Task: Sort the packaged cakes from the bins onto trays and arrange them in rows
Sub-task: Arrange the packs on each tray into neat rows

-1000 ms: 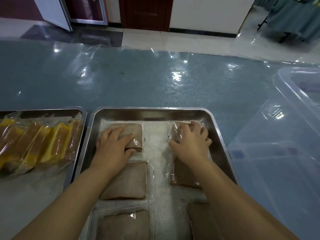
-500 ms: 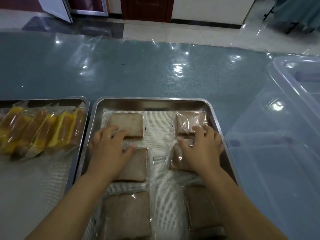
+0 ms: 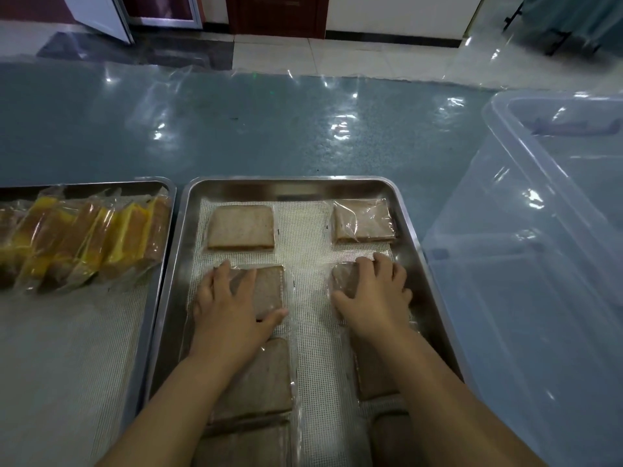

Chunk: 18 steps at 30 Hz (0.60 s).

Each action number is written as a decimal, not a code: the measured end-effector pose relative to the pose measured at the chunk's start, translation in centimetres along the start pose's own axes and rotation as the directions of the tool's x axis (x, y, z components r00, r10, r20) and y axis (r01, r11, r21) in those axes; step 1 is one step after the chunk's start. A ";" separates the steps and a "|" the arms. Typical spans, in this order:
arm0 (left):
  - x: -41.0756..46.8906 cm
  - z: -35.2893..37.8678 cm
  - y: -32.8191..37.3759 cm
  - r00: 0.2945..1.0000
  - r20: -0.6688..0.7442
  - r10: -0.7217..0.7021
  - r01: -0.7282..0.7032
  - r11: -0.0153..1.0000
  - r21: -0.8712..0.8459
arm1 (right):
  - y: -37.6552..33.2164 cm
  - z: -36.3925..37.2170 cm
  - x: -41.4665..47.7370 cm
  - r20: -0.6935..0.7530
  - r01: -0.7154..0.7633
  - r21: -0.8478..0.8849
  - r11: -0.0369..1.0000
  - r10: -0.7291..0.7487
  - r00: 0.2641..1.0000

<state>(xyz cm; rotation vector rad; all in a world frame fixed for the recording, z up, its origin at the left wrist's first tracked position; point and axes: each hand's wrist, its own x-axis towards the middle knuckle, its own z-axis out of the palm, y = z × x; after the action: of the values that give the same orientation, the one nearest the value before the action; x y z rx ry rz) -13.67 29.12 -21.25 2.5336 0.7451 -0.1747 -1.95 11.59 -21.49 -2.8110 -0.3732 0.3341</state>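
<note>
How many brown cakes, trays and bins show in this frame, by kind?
brown cakes: 8, in two columns of 4, the nearest pair partly cut off
trays: 2
bin: 1
Total: 11
</note>
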 end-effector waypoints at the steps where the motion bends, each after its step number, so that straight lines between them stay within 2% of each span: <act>1: 0.0 0.1 -0.1 1.000 -0.002 0.003 -0.003 1.000 0.006 | 0.7 -0.1 -0.1 0.002 0.027 -0.007 1.000 -0.027 1.000; 6: -0.1 0.5 -0.3 1.000 -0.020 0.021 -0.020 0.999 0.024 | 2.4 0.1 -0.3 -0.021 0.171 -0.057 0.984 -0.172 0.985; 10: 0.1 0.6 -0.2 0.997 -0.071 0.031 -0.031 1.000 -0.005 | 2.3 0.2 0.1 -0.081 0.231 -0.029 0.972 -0.233 0.969; 14: 0.4 0.8 -0.1 0.988 -0.149 0.048 -0.054 0.998 -0.038 | 2.0 0.1 0.7 -0.144 0.247 0.003 0.969 -0.244 0.959; 18: 0.4 0.9 -0.2 0.984 -0.171 0.042 -0.051 0.998 -0.044 | 2.1 0.5 0.7 -0.123 0.217 -0.014 0.976 -0.218 0.968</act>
<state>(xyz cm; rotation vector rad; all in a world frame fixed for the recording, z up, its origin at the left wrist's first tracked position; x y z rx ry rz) -13.40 29.05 -22.26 2.5400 0.7442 0.0751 -0.93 9.96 -22.75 -2.7388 -0.6459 0.1100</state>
